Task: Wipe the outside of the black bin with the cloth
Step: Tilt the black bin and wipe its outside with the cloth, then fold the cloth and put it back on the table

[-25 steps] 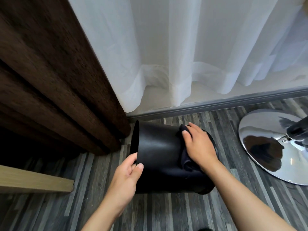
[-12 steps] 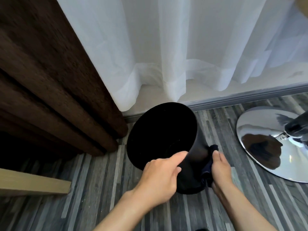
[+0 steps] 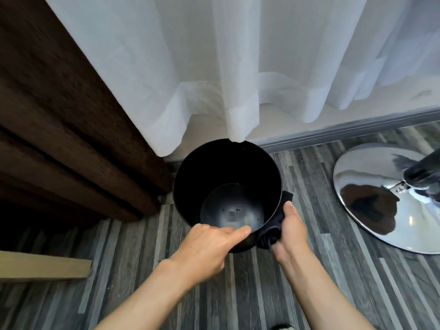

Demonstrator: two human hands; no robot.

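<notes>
black bin [image 3: 190, 186] now upright, left hand [image 3: 209, 246] gripping rim, right hand [image 3: 291, 228] pressing cloth [image 3: 273, 229]

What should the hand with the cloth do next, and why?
Probably slide the cloth around the bin's outer wall. The right hand already presses it against the right side of the black bin, and the left hand steadies the near rim, so the bin, standing upright on the floor, shouldn't shift.

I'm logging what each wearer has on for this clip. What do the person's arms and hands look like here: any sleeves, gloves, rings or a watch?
Both forearms are bare up to the bottom edge of the view, with no sleeves showing. The left hand and right hand wear no gloves. No rings, watch or bracelet show on the visible sides of fingers and wrists.
</notes>
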